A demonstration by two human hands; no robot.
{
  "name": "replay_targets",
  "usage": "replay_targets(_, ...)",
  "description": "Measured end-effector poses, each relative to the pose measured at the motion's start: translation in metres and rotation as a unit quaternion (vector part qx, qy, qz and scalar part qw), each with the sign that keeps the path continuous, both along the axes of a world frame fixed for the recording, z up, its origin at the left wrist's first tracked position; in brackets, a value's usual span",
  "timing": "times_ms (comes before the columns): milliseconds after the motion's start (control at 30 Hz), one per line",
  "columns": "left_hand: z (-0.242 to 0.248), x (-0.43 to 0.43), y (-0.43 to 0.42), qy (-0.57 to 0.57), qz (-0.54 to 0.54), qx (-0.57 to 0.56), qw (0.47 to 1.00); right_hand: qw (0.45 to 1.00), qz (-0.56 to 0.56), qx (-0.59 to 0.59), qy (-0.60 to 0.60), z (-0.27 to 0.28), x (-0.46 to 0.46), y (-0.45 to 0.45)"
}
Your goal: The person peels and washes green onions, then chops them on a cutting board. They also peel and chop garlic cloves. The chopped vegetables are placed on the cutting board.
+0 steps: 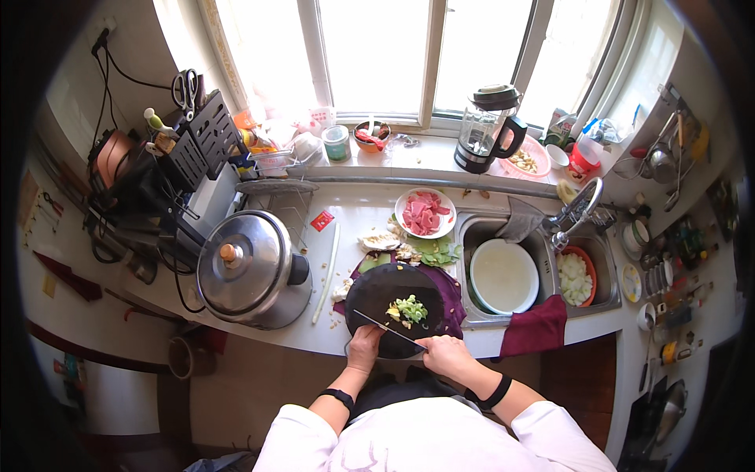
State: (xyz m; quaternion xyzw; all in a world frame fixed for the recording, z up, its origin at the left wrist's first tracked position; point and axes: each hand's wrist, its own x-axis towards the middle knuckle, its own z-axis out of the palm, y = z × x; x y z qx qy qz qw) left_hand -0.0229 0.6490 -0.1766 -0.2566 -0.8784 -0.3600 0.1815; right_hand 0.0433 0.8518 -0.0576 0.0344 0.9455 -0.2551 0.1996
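Note:
My right hand [445, 355] grips the handle of a kitchen knife [396, 333]. Its thin blade lies across the near part of a round dark cutting board [365, 289], slanting towards the far left. Bunched fingers of my left hand [364, 347] rest at the board's near-left edge, right against the blade. Whatever may be under those fingertips is hidden. Beyond the blade, a small pile of chopped green onion [411, 309] with a few yellowish bits sits on the board. A dark purple cloth [453, 298] spreads beneath the board.
Behind the board stand a plate of sliced raw meat [426, 213] and some leafy greens [435, 251]. A green onion stalk [326, 274] lies left, beside a large lidded steel pot [250, 268]. On the right, the sink [545, 268] holds a white basin [505, 276] and an orange bowl [590, 268].

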Motion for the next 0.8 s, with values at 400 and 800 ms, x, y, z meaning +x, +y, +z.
replay_targets(400, -0.001, 0.0, -0.003, -0.004, -0.011, 0.011, 1.0, 0.999, -0.014, 0.003, -0.029, 0.005, -0.005, -0.005)
replay_targets(800, -0.002, 0.001, -0.004, -0.004, -0.012, 0.008, 1.0, 0.999, -0.006, 0.015, -0.03, 0.0, -0.01, -0.012)
